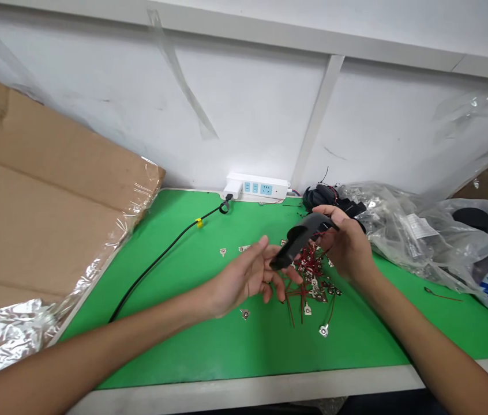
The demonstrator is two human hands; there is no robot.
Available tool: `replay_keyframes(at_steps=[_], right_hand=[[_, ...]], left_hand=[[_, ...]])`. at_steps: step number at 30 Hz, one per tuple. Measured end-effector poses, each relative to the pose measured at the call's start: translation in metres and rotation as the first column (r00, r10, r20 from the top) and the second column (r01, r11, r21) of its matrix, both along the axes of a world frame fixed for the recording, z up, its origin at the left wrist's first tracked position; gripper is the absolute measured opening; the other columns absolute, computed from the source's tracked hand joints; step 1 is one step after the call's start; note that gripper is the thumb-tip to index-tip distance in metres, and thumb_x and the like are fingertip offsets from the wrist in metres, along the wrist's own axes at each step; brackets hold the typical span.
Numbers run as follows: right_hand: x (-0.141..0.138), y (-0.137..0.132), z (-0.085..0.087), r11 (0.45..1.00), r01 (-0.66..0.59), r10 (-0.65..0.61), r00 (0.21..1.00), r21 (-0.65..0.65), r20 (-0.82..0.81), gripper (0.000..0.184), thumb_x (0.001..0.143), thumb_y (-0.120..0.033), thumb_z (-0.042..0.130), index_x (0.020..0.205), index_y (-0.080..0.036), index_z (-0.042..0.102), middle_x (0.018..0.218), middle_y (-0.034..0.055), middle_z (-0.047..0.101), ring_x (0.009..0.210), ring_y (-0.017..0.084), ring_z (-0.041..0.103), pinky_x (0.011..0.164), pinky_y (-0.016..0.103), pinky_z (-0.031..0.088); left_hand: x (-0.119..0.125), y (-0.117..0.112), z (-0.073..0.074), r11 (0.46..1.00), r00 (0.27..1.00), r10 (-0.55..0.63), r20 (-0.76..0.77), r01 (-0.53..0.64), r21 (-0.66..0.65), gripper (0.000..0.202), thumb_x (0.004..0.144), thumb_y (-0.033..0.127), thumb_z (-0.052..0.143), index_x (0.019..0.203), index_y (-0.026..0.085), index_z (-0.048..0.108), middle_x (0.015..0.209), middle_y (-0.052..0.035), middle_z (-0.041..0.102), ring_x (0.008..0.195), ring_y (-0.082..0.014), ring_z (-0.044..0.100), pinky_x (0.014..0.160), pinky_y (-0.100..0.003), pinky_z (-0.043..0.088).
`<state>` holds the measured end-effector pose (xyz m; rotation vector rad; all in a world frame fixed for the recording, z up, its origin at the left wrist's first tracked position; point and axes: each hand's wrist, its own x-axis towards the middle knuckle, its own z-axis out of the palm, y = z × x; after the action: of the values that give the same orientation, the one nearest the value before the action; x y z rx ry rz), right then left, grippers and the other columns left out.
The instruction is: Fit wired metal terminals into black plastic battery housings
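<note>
Black plastic part (299,242) between both hands

A green-matted worktop (209,346) with a pale front edge runs across the lower frame, backed by a white partition wall (252,115) with a slanting grey upright (315,124) right of centre. A white power strip (258,187) sits at the wall's foot. Plastic-wrapped cardboard (40,202) leans at left; clear plastic sheeting (477,121) hangs at upper right.

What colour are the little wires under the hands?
Red. The wires lie in a pile on the green mat, clearest in the head view.
</note>
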<state>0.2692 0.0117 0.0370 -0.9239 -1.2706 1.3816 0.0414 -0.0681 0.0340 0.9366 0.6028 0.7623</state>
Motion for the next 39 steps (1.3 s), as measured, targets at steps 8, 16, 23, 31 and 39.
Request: replay_keyframes(at_steps=[8,16,23,31,39], right_hand=[[-0.011,-0.014,0.000,0.994,0.049,-0.048,0.999,-0.098,0.007,0.034,0.093,-0.057,0.058,0.111,-0.028,0.060,0.085,0.0008,0.064,0.067,0.021,0.062,0.058,0.034,0.052],[-0.020,-0.027,0.008,0.979,-0.110,0.109,0.994,-0.173,-0.013,0.049,0.097,-0.072,0.056,0.112,-0.025,0.061,0.089,0.0029,0.065,0.067,0.019,0.060,0.057,0.031,0.051],[-0.019,-0.032,0.000,0.974,-0.216,0.217,0.976,-0.061,0.010,0.039,0.105,-0.061,0.048,0.119,-0.027,0.063,0.097,0.0036,0.066,0.076,0.019,0.063,0.070,0.035,0.061],[-0.023,-0.043,-0.004,0.958,-0.283,0.285,0.958,-0.053,0.037,0.041,0.106,-0.062,0.046,0.121,-0.027,0.061,0.114,0.0079,0.066,0.098,0.024,0.069,0.085,0.041,0.065],[-0.023,-0.046,-0.005,0.953,-0.293,0.292,0.956,-0.081,-0.027,0.039,0.106,-0.060,0.049,0.120,-0.027,0.064,0.117,0.0073,0.067,0.104,0.023,0.069,0.088,0.040,0.065]], left_hand=[[0.001,-0.008,-0.012,0.974,0.991,0.117,-0.058,-0.103,0.204,0.062,0.103,0.058,0.059,0.156,0.031,0.043,0.130,-0.0126,0.068,0.085,-0.0184,0.073,0.069,-0.029,0.051],[-0.003,-0.002,-0.010,0.898,0.945,0.326,-0.022,-0.302,0.319,0.052,0.102,0.058,0.056,0.142,0.024,0.056,0.130,-0.0129,0.069,0.090,-0.0210,0.070,0.077,-0.035,0.053],[-0.006,-0.002,-0.007,0.731,0.810,0.492,-0.318,-0.187,0.656,0.028,0.104,0.038,0.063,0.127,0.024,0.063,0.107,-0.0061,0.072,0.088,-0.0184,0.066,0.078,-0.033,0.052],[-0.010,0.003,-0.005,0.618,0.668,0.643,-0.374,-0.164,0.769,0.022,0.104,0.040,0.062,0.099,0.019,0.068,0.080,-0.0013,0.068,0.074,-0.0160,0.062,0.070,-0.031,0.047],[-0.010,0.002,-0.002,0.526,0.631,0.698,-0.338,-0.131,0.840,0.019,0.103,0.037,0.062,0.097,0.019,0.066,0.076,0.0016,0.063,0.070,-0.0136,0.058,0.067,-0.029,0.046]])
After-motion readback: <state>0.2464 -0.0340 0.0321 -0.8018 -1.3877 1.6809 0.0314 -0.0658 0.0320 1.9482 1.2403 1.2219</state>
